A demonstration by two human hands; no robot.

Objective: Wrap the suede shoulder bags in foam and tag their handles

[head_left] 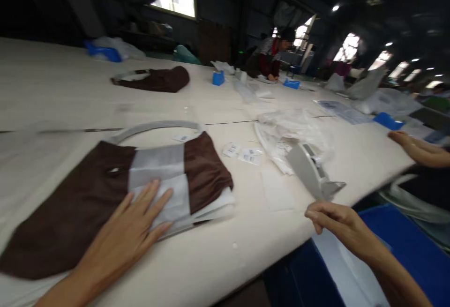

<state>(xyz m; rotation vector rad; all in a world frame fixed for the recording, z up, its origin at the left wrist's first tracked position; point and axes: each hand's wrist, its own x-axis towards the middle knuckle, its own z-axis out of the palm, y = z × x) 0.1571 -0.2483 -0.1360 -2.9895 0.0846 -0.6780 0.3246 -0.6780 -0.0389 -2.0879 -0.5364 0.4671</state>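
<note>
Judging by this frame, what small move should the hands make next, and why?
Probably bring the right hand over to the grey wrap, leaving the left hand flat there. The left palm lies spread on the wrap around the brown bag, while the right hand's curled fingers are by the grey dispenser, away from the bag; whether they hold anything is unclear.

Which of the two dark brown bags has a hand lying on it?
The nearer bag: the left hand rests on it, fingers spread over its grey middle band. The farther bag, lying behind it, is untouched.
</note>
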